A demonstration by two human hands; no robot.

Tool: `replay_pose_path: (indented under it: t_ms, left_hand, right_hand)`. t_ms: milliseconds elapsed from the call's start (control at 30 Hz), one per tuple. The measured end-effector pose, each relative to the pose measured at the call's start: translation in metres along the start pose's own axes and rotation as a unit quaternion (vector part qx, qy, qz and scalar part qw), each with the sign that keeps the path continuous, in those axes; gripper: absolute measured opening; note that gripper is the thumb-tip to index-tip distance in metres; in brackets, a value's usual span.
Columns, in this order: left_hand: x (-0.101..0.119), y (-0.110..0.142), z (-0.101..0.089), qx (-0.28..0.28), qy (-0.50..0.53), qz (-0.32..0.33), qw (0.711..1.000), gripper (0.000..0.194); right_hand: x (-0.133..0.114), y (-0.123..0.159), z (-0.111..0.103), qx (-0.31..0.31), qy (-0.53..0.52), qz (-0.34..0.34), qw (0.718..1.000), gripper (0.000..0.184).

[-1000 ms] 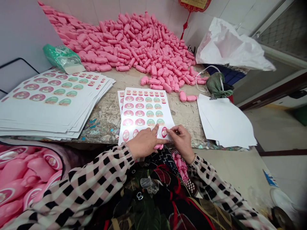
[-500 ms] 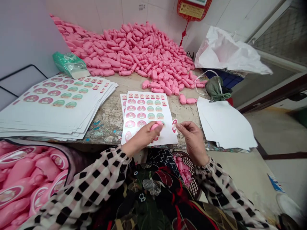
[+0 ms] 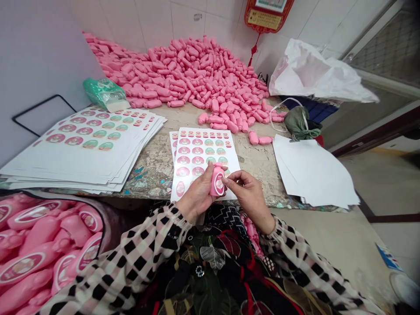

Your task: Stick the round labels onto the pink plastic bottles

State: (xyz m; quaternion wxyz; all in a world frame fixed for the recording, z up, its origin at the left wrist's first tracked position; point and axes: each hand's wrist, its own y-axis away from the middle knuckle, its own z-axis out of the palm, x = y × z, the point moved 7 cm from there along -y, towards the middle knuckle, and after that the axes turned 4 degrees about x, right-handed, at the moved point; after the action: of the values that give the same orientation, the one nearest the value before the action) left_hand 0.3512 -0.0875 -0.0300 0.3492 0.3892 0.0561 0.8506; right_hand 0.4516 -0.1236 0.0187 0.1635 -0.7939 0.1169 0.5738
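My left hand (image 3: 198,192) is closed around a small pink plastic bottle (image 3: 213,189), held upright with its neck at the top. An oval pink-and-white sticker (image 3: 219,183) lies against the bottle's front. My right hand (image 3: 249,192) pinches at the sticker's right edge with thumb and finger. Behind and below the hands is a sheet of stickers (image 3: 186,183), with pink ovals, green ones and small red ones in rows. Part of this sheet is hidden by my hands.
Pink bottles form a large pile (image 3: 197,70) against the wall. A stack of sticker sheets (image 3: 75,162) lies left, white papers (image 3: 311,170) right. Below left, a bag (image 3: 101,218) holds labelled bottles. A green plastic packet (image 3: 103,92) and a dark green pouch (image 3: 300,122) sit farther back.
My right hand has brought the sticker left onto the bottle. My left hand has turned the bottle upright, its front now facing me. The view has shifted slightly.
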Motion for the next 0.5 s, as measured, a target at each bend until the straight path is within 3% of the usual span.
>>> replay_pose_path:
  t_ms: [500]
  left_hand:
    - [-0.0055, -0.0019, -0.0042, -0.003, -0.031, 0.013, 0.999, 0.061]
  right_hand:
    - [0.0054, -0.0007, -0.0007, 0.007, 0.018, 0.001, 1.0, 0.019]
